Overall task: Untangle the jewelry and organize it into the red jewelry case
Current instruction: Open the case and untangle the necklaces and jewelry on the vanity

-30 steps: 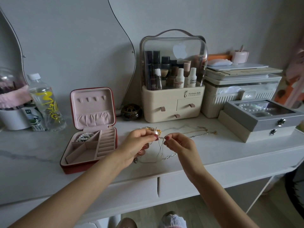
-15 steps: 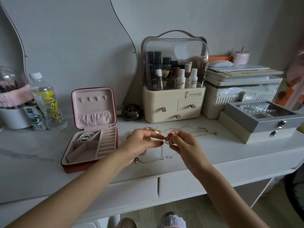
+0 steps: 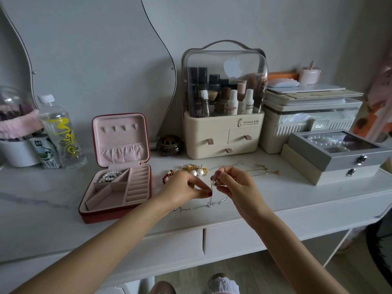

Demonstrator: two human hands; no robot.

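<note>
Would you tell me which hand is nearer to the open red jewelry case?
Left. The left hand is just right of the red jewelry case; the right hand is farther right.

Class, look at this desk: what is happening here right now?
A person is untangling a thin silver chain over a white desk. The left hand pinches it low; the right hand pinches a knotted bit higher. The red jewelry case lies open to the left, with a pearl bracelet inside. Pearl earrings wait on the desk.

A white marble-topped table [image 3: 42, 200] with 2 drawers stands against a plain grey wall [image 3: 95, 49]; pale wooden floor [image 3: 275, 272] shows beneath, in soft dim light.
</note>
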